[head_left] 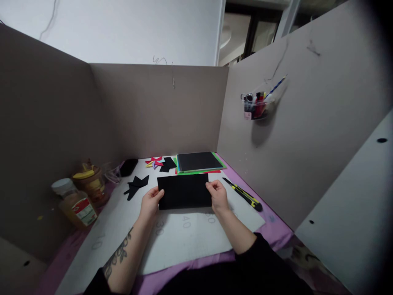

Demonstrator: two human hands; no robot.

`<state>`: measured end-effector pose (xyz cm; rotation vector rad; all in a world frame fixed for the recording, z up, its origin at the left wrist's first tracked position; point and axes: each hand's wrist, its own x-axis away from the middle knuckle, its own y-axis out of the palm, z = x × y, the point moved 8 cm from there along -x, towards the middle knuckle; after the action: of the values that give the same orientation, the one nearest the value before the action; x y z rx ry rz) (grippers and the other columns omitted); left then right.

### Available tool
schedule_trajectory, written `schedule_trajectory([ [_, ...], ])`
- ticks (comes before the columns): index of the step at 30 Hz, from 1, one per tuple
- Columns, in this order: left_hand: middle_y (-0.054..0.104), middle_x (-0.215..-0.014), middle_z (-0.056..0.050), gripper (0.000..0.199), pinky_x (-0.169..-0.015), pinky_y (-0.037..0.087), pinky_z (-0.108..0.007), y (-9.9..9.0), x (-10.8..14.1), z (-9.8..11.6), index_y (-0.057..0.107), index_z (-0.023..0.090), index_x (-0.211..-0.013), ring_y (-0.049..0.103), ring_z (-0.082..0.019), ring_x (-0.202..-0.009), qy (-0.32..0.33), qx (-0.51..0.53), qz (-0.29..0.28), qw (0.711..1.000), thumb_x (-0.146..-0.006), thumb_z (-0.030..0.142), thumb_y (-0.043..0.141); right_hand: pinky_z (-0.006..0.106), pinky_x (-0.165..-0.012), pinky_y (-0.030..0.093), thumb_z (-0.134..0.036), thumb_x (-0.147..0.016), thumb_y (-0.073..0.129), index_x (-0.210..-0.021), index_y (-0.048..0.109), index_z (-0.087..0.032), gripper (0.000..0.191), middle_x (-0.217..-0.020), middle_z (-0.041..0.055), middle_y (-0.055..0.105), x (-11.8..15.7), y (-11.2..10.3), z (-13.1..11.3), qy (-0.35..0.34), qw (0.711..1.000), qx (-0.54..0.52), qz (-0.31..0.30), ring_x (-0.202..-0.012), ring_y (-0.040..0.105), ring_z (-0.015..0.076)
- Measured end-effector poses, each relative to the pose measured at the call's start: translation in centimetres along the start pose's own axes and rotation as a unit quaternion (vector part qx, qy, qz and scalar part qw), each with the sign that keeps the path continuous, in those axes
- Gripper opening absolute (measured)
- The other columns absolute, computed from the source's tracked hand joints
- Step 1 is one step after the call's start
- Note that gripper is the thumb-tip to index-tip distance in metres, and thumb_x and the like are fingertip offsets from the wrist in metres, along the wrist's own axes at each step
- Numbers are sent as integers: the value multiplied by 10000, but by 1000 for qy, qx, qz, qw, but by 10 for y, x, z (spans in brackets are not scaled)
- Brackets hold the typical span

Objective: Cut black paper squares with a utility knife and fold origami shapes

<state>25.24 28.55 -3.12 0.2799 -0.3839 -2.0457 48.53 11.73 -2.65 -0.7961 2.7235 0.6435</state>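
Observation:
A rectangular sheet of black paper (pixel 184 191) is held up over the white mat between my two hands. My left hand (pixel 151 201) pinches its left edge, thumb in front. At the opposite edge, my right hand (pixel 218 196) grips the sheet the same way. Left of the sheet lies a folded black paper shape (pixel 136 186) with pointed ends. To the right rests a black and yellow utility knife (pixel 244 194). Behind the sheet sits a stack of coloured paper (pixel 201 161) with a black one on top.
White mat (pixel 172 250) with printed numbers lies on a pink cloth (pixel 278 233). At the left stand a capped bottle (pixel 75 203) and a brown jar (pixel 90 184). Colourful folded paper (pixel 155 162) and a dark phone-like slab (pixel 128 167) lie farther back. A clear cup of tools (pixel 258 107) hangs on the right panel.

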Motion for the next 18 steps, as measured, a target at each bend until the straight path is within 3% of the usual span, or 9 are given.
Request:
schedule_trajectory([
  [18,720,-802,-92,521,-729,492,-329,1,2,1,678,99,-937,668,-239,-762,-5,-2,-4,1000,-511,358,830,279,-646,360,-358,-677,714,-616,476,-205,289,-619,-49,506,-1,1,2,5,1000,-24,-7,-609,446,123],
])
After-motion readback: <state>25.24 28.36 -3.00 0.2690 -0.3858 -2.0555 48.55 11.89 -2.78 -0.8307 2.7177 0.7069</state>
